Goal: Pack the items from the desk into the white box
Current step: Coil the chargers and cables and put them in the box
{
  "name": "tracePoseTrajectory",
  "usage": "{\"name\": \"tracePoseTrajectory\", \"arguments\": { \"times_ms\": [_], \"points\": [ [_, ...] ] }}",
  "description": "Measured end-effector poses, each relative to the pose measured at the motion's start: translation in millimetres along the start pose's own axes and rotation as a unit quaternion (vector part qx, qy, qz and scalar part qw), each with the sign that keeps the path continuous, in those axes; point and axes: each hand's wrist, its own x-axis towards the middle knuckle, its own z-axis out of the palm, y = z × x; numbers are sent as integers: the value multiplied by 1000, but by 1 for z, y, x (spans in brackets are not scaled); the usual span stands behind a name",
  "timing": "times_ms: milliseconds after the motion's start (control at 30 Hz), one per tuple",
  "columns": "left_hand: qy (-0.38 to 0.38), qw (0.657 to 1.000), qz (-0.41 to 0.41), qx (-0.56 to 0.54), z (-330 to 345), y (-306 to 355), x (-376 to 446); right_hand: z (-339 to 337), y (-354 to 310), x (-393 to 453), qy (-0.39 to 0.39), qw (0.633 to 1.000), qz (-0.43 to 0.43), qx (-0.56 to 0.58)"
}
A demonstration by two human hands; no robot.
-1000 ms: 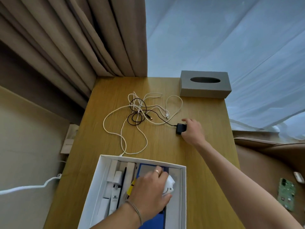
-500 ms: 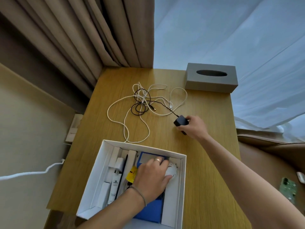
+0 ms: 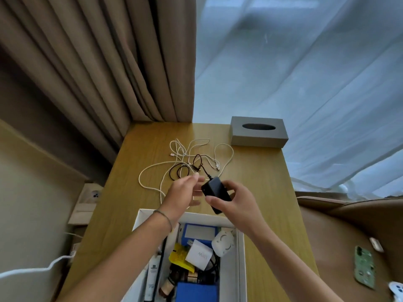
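My right hand (image 3: 236,202) grips a black charger (image 3: 215,192) lifted above the wooden desk (image 3: 257,179), just beyond the white box (image 3: 241,258). Its thin black cable (image 3: 185,168) trails back into a tangle with white cables (image 3: 196,153) lying on the desk. My left hand (image 3: 182,192) is raised beside the charger with fingers extended toward the cable; whether it touches the cable is unclear. The box at the near edge holds a white adapter (image 3: 199,256), a round white device (image 3: 223,243), blue boxes (image 3: 197,232), a yellow packet and tubes.
A grey tissue box (image 3: 258,132) stands at the desk's far right corner. Brown curtains (image 3: 98,62) and a sheer white curtain (image 3: 305,73) hang behind. A wall socket (image 3: 91,196) sits left of the desk. A brown seat (image 3: 359,236) on the right carries a green phone case (image 3: 365,267).
My right hand lifted the black charger off the desk and drew it toward the box. My left hand left the box and rose next to the charger.
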Motion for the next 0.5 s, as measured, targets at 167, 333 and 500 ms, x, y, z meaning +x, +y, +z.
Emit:
{"name": "tracePoseTrajectory", "arguments": {
  "times_ms": [167, 333, 500],
  "points": [
    [-25, 997, 25, -72, -1, 1, -17, 29, -20, -33, 37, 996, -51, -63],
    [-25, 993, 65, -100, -26, 9, -36, 20, -50, -33, 77, 988, -123, -48],
    [-182, 975, 74, -100, -68, 23, -63, 21, -76, -12, 25, 973, -197, -115]
  ]
}}
